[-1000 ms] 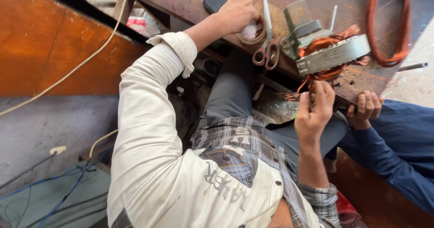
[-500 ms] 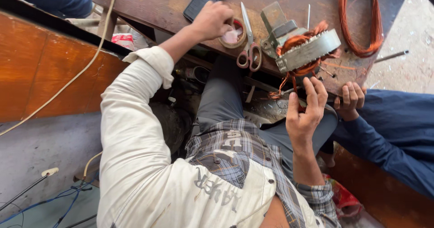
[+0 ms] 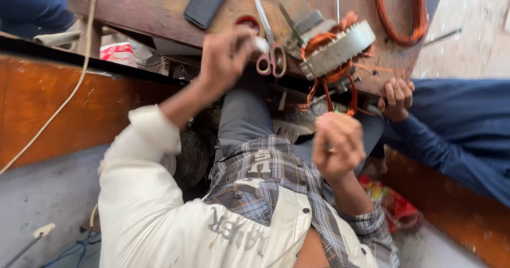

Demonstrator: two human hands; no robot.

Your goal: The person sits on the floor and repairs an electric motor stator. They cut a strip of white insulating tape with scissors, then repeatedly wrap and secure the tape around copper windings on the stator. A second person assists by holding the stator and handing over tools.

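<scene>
Fingers of the left hand have lifted off the tabletop, now pinching a small white piece just beside the scissors; right hand has dropped below the motor winding, curled shut around orange wire, blurred

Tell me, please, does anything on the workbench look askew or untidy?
Yes: the motor core sits tilted at the bench edge, loose copper wire spilling below it. The scissors also overhang that edge.
</scene>
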